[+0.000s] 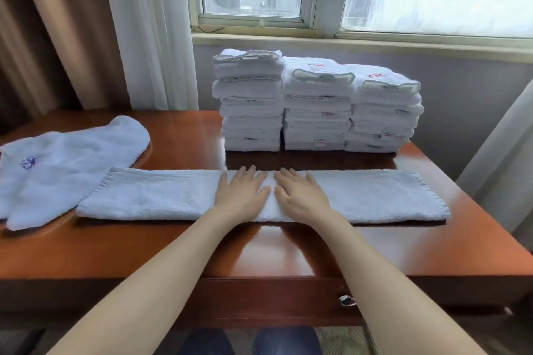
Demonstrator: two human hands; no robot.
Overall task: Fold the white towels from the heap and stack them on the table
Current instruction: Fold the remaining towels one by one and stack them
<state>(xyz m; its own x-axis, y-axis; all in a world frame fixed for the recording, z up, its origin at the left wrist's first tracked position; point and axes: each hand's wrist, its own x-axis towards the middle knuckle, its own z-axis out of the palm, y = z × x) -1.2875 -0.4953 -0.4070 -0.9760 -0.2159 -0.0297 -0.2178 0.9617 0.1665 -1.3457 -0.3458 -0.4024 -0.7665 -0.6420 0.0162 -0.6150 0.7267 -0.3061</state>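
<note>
A long white terry towel (360, 196), already folded into a narrow strip, lies across the middle of the frame on the glossy reddish-brown wooden counter (288, 253). The left hand (240, 192) and right hand (300, 193) lie flat on its centre, side by side, fingers straight and gripping nothing. This looks like smoothing before the crosswise fold; next, one end likely needs lifting over. Three stacks of folded white towels (315, 104) stand at upper centre; an unfolded white towel with blue embroidery (66, 164) lies at left.
</note>
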